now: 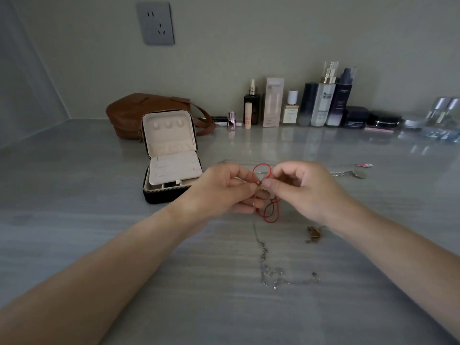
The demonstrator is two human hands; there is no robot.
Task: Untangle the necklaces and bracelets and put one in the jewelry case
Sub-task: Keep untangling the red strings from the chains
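The jewelry case (159,195) stands open just to the left of the left hand (224,190), its lid tipped back and nothing of the tangle in it yet, so by my reckoning the job is in its untangling stage. That hand has its fingers curled in and pinches the red cord (270,213) at a small bead, where a thin silver chain (263,252) seems to cross it. I cannot make out how the two are wound together. One loop of the cord rises between the two hands and another hangs below them. The chain trails from under the left hand down onto the countertop (99,232) towards the person's body. The right hand (306,190) meets the left fingertip to fingertip, with thumb and forefinger nipped on the same spot. The danger I see is a pull outward from either hand, which would likely tighten the knot rather than free it, and a chain that fine could kink or snap. Lifting higher might drag its loose end into the small gold piece (314,234) lying just below the right wrist and snag afresh. Another chain with a round pendant (358,173) lies just right of the right hand, and a careless sweep of the wrist could catch it.
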